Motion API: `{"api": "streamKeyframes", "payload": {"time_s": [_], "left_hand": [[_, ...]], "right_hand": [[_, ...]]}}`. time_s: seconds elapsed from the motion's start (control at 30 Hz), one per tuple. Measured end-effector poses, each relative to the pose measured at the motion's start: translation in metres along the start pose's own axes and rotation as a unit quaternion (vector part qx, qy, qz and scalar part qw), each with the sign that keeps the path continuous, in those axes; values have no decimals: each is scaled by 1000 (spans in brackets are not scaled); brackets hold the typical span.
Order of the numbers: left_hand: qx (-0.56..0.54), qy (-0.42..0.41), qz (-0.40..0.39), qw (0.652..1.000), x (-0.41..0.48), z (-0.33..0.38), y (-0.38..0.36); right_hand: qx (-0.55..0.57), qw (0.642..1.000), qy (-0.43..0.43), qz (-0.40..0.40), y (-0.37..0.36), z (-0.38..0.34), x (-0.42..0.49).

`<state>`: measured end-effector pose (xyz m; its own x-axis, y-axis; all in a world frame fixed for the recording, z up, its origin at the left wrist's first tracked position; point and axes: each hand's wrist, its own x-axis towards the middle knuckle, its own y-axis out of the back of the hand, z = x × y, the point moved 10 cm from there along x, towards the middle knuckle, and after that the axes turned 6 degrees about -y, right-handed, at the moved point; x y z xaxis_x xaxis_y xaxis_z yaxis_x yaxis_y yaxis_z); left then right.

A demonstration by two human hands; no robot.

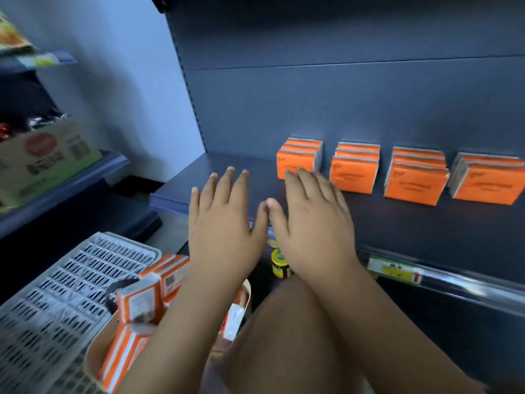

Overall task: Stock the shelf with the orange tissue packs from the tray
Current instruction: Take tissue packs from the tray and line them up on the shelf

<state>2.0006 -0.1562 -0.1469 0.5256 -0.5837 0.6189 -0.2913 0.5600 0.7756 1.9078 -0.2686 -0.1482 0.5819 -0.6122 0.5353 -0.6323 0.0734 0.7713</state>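
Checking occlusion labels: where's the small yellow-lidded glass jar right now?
Head view, lower centre: the small yellow-lidded glass jar sits below the dark shelf's front edge, peeking out between the two wrists, left of the yellow-green price tag.

Pretty dim overall, with a cool bluish cast on the dark shelf (369,223). The brightest patch is the pale wall (127,81) upper left. Both hands look soft with motion blur, and the white basket (56,294) at lower left is smeared too. Wide-angle lens bends the shelf edges noticeably near the corners.
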Motion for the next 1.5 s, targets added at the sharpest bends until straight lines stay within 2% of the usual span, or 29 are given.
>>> {"api": "streamKeyframes", "payload": {"time_s": [0.1,0.2,0.27,0.4,0.53,0.7,0.8,1.0,1.1,1.2,1.3,1.5], "left_hand": [[73,42,-4,996,-28,-67,13],[91,103,-20,990,-56,-135,17],[102,112,-30,988,-75,-164,15],[122,119,-60,984,-111,-196,3],[108,148,-126,975,-142,-223,-22],[63,187,-173,965,-172,-253,-58],[32,190,-185,964,-177,-256,-76],[4,179,-133,975,-161,-273,-112],[29,203,-184,961,-152,-288,-139],[55,244,-260,933,-151,-303,-167],[97,262,-289,916,-154,-311,-182],[163,189,-218,943,-151,-285,-183]], "right_hand": [[26,999,-4,-41,-33,-62,-5],[42,993,37,-106,-84,-112,-31],[39,986,57,-153,-122,-126,-55],[-3,961,90,-260,-181,-129,-95],[-12,934,118,-336,-207,-124,-107],[-37,918,64,-390,-228,-109,-112],[-47,910,38,-410,-241,-102,-116],[-70,887,60,-452,-269,-102,-130],[-67,889,68,-448,-283,-100,-127],[-67,888,69,-450,-294,-100,-125],[-58,890,44,-450,-306,-98,-123],[-57,903,-14,-426,-320,-90,-122]]}}
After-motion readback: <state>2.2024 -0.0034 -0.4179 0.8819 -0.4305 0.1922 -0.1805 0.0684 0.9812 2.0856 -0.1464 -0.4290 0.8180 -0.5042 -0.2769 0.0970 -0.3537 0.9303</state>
